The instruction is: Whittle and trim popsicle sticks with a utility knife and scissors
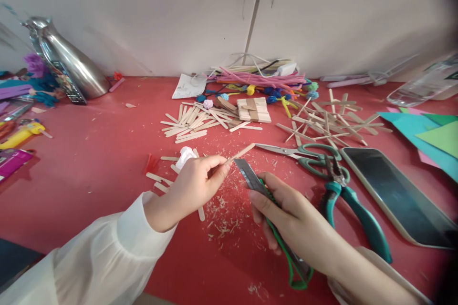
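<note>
Between thumb and fingers, my left hand (202, 183) pinches a wooden craft stick (242, 152) that points up and to the right. My right hand (281, 205) is wrapped round a green utility knife (288, 252). Its extended blade (247, 174) sits just below the stick; whether the two touch I cannot tell. Wood shavings (225, 217) are scattered on the red table below both hands. A crumpled white paper (186, 156) and a few loose sticks (159, 180) lie beside and partly behind my left hand.
Scissors (307, 151), teal pliers (365, 217) and a phone (397, 195) lie right of my right hand. Behind are stick piles (193, 121), a bound stick bundle (254, 110) and pink pipe cleaners (257, 77). A steel jug (71, 59) stands back left, coloured paper (425, 138) right.
</note>
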Demonstrator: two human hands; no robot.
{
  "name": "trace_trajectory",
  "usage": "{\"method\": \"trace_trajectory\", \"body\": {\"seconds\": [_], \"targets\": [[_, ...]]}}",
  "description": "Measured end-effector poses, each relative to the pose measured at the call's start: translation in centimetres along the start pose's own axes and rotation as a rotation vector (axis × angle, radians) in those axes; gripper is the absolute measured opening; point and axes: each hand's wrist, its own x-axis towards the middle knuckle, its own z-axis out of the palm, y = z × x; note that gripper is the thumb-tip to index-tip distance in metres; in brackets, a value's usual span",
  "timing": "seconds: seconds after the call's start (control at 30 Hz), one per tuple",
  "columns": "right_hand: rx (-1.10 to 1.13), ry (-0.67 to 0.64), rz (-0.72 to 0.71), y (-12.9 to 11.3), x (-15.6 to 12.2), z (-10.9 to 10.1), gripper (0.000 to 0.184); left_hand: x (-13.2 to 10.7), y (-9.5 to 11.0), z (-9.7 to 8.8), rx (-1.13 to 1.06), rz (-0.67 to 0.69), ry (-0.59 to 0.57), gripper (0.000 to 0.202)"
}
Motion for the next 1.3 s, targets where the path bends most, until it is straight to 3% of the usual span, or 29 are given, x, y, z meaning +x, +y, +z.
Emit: {"method": "trace_trajectory", "body": {"seconds": [0.3,0.83,1.3], "targets": [[0.112,-0.013,0.109,-0.3,0.2,0.2,0.024,0.0,-0.3,0.2,0.103,0.072,0.002,0.025],[0.445,-0.188,0.225,-1.0,0.1,-0.5,0.018,0.0,-0.2,0.4,0.090,0.069,-0.007,0.027],[0.106,-0.030,0.123,-0.3,0.0,0.3,0.023,0.1,-0.1,0.3,-0.001,-0.025,-0.052,0.030]]}}
